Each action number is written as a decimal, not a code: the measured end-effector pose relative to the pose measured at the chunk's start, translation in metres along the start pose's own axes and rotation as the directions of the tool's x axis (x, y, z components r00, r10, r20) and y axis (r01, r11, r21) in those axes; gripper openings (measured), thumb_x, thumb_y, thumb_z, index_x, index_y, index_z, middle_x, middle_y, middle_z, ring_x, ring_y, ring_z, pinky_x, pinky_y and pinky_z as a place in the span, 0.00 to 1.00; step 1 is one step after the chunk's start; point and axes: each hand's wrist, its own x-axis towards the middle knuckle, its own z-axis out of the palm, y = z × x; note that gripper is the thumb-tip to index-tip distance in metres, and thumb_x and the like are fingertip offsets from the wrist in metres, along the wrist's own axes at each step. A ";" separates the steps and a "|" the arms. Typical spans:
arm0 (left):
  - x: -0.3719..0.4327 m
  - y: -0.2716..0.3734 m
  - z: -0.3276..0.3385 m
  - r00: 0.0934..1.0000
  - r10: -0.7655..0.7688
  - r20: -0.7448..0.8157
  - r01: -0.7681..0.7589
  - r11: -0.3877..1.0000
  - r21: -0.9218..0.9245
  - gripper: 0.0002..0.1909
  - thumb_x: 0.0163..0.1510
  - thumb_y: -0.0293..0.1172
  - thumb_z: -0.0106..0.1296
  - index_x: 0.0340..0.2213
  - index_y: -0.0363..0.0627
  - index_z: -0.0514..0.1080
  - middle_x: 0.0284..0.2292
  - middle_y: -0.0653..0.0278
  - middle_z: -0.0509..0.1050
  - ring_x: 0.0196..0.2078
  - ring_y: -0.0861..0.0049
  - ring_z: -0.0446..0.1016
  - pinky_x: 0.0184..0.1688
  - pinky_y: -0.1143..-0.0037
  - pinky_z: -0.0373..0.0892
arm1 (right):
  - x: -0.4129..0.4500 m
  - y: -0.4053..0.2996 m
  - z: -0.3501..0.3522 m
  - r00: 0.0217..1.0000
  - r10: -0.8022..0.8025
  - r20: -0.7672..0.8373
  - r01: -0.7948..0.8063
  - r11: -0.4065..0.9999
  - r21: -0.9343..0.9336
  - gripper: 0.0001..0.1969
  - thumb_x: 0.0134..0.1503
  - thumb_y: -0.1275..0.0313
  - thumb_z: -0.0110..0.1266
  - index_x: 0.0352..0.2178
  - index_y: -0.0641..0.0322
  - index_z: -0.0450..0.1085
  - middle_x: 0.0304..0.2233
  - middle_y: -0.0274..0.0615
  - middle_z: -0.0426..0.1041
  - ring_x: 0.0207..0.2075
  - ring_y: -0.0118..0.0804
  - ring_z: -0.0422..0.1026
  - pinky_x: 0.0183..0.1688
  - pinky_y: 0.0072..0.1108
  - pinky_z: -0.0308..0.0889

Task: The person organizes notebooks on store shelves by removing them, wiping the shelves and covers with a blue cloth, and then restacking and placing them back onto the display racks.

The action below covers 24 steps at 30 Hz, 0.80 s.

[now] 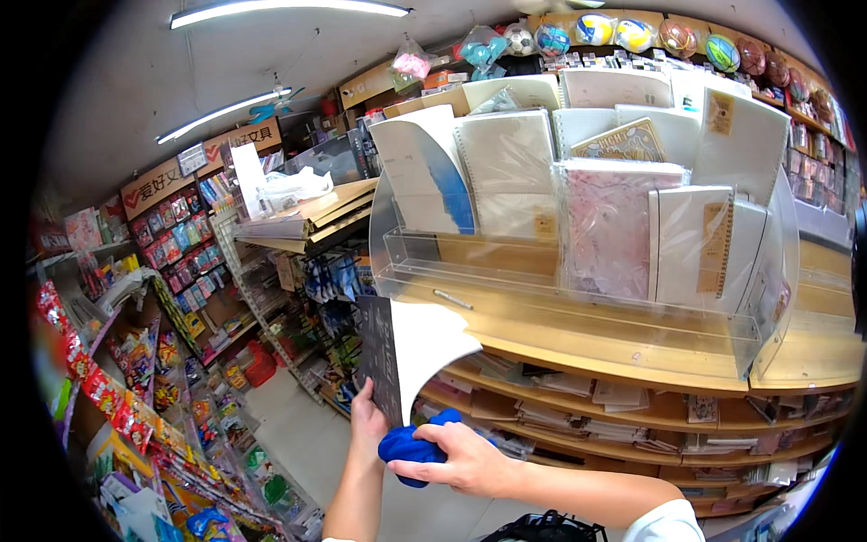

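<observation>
My left hand [369, 414] grips the lower edge of a dark-covered notebook [381, 362], whose white pages fan apart to the right. A bunched blue cloth [412, 452] is in my right hand [467, 461], pressed against or close beside the notebook's lower corner; whether it touches cannot be told. Beyond them stands a clear acrylic display rack [474, 271] on a wooden shelf top [582, 332]. It holds several upright notebooks, among them a spiral-bound one [508, 169] and a pink-patterned one in clear wrap [609, 230]. A pen [452, 299] lies near the rack's left front.
Curved wooden shelves [609, 433] below hold stacked paper goods. Large flat boards [339, 210] jut out at the left of the rack. Sloping racks of colourful packets [169, 433] line the left side of the aisle floor [284, 427]. Wrapped balls [633, 34] sit high at the back.
</observation>
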 end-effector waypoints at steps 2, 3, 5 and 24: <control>-0.029 -0.016 -0.001 0.995 -0.083 0.047 0.082 0.996 0.021 0.23 0.54 0.43 0.33 0.44 0.38 0.61 0.43 0.55 0.66 0.46 0.63 0.65 0.50 0.66 0.58 | -0.010 -0.002 0.007 1.000 -0.018 0.010 0.017 1.000 0.014 0.20 0.43 0.77 0.46 0.39 0.44 0.65 0.30 0.45 0.64 0.26 0.42 0.63 0.26 0.27 0.58; -0.039 -0.025 -0.004 0.995 -0.104 0.011 0.104 0.995 -0.012 0.22 0.54 0.43 0.32 0.43 0.37 0.61 0.43 0.54 0.66 0.45 0.62 0.65 0.50 0.65 0.58 | -0.013 -0.003 0.007 0.994 -0.107 -0.035 0.105 0.993 -0.062 0.19 0.43 0.76 0.46 0.39 0.43 0.65 0.29 0.46 0.64 0.26 0.42 0.64 0.26 0.27 0.58; -0.058 -0.037 -0.006 0.988 -0.135 -0.070 0.141 0.986 0.085 0.24 0.55 0.45 0.28 0.45 0.39 0.60 0.41 0.53 0.67 0.44 0.60 0.65 0.50 0.64 0.58 | -0.019 -0.006 0.000 0.981 -0.187 -0.044 0.175 0.966 -0.192 0.18 0.44 0.74 0.46 0.39 0.44 0.66 0.28 0.45 0.64 0.26 0.43 0.64 0.26 0.27 0.59; -0.058 -0.023 0.005 0.921 0.378 0.100 -0.375 0.780 0.501 0.15 0.51 0.26 0.44 0.41 0.37 0.61 0.36 0.60 0.69 0.38 0.72 0.68 0.43 0.75 0.63 | -0.118 0.043 -0.084 0.390 0.529 -0.754 -0.520 0.802 0.294 0.24 0.42 0.82 0.51 0.44 0.61 0.59 0.35 0.43 0.65 0.38 0.34 0.66 0.42 0.21 0.60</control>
